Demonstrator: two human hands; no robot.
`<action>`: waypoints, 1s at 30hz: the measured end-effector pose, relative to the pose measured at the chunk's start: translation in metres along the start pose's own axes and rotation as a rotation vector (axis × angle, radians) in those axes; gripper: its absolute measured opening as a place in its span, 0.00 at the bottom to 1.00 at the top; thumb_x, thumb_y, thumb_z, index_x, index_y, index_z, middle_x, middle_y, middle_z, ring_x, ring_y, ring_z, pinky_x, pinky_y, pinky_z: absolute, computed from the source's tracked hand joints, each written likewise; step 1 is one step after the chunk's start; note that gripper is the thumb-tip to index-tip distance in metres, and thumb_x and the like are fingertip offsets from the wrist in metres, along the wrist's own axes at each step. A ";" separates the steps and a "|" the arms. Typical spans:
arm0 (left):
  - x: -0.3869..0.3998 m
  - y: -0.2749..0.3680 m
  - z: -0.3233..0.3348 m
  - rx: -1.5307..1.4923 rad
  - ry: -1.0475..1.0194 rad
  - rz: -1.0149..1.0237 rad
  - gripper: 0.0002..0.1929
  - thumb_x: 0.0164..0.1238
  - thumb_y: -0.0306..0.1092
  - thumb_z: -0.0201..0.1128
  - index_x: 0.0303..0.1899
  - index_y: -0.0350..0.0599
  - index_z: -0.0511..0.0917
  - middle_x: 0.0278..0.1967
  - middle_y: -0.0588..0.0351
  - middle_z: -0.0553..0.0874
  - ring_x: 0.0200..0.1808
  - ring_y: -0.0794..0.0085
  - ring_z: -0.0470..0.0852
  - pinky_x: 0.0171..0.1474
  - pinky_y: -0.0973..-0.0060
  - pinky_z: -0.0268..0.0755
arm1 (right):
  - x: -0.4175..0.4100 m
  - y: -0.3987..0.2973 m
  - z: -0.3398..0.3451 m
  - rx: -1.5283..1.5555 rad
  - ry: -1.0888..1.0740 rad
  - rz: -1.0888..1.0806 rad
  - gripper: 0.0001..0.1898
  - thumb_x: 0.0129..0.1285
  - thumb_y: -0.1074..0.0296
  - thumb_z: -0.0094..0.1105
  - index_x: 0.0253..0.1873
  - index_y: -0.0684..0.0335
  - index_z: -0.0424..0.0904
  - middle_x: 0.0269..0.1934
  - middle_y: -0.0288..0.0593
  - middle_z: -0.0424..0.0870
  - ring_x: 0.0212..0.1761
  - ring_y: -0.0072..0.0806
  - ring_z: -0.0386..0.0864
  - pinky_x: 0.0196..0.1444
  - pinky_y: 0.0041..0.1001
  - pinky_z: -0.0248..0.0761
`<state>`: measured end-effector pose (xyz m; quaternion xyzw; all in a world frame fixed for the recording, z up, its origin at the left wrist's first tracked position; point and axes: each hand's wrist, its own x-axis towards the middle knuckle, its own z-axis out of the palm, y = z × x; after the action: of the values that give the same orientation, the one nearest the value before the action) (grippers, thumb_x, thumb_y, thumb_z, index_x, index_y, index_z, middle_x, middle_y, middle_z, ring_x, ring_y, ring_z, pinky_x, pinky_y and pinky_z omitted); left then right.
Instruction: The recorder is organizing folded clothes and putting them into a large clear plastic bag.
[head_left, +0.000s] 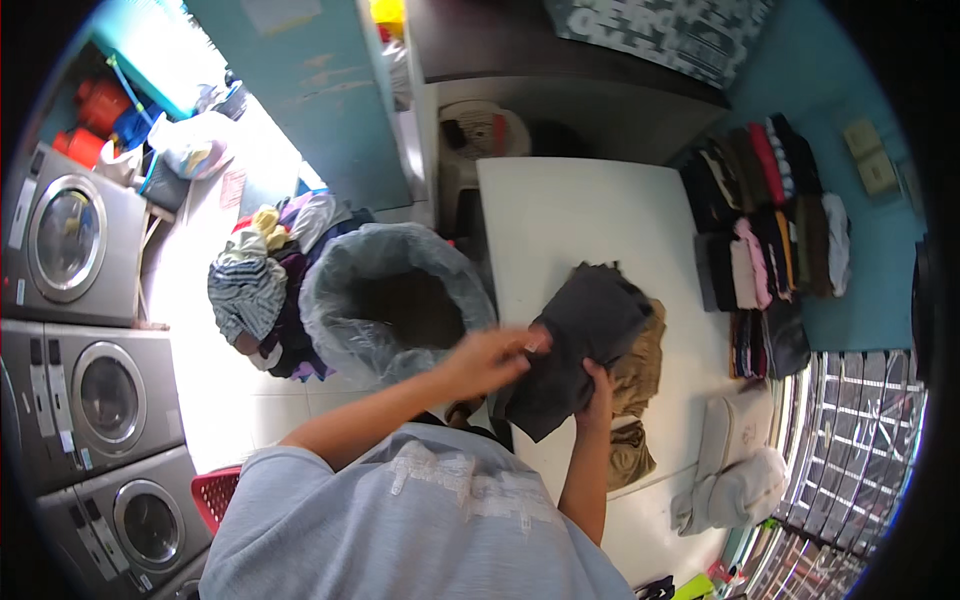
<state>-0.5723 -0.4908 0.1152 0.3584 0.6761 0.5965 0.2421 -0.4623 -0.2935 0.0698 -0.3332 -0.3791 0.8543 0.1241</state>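
Note:
My right hand (596, 397) grips the lower right edge of a dark grey folded garment (589, 322), thumb on top, above the white table. My left hand (491, 364) is blurred at the garment's left side, fingers at its edge; whether it pinches the cloth is unclear. A small pale spot shows at its fingertips. Partly under the dark garment, a brown garment (646, 367) lies on the table (585, 202). A rolled or folded olive-brown garment (630, 456) lies nearer to me, right of my right forearm.
Left of the table stands a bin lined with clear plastic (397, 240), beside a heap of mixed clothes (251, 292). Folded clothes in rows (750, 262) line the table's far right side, with pale folded textiles (739, 442) nearer. Front-loading machines (109, 397) stand at left, a red basket (214, 495) beside me.

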 end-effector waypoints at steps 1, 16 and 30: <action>-0.007 -0.007 -0.033 0.083 0.269 -0.082 0.21 0.53 0.20 0.59 0.51 0.43 0.74 0.54 0.51 0.76 0.52 0.62 0.77 0.54 0.71 0.69 | -0.005 -0.002 0.024 -0.012 -0.012 0.019 0.29 0.51 0.74 0.59 0.59 0.68 0.62 0.53 0.48 0.72 0.53 0.38 0.74 0.55 0.33 0.70; -0.111 -0.146 -0.227 0.852 0.521 -0.761 0.15 0.58 0.29 0.53 0.48 0.45 0.67 0.43 0.46 0.77 0.40 0.45 0.78 0.40 0.54 0.71 | 0.068 0.160 0.190 -1.591 -0.929 -0.210 0.38 0.42 0.76 0.62 0.64 0.59 0.61 0.53 0.50 0.72 0.49 0.40 0.74 0.53 0.33 0.67; -0.119 -0.123 -0.232 0.803 0.372 -0.592 0.10 0.57 0.28 0.53 0.40 0.42 0.66 0.37 0.45 0.79 0.35 0.45 0.78 0.35 0.53 0.70 | 0.078 0.191 0.188 -1.726 -0.716 -0.688 0.29 0.50 0.67 0.64 0.58 0.57 0.67 0.53 0.42 0.74 0.58 0.41 0.67 0.59 0.41 0.60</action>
<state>-0.6971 -0.7338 0.0222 0.1049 0.9549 0.2504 0.1199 -0.6377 -0.4936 -0.0151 0.0960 -0.9616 0.2537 -0.0415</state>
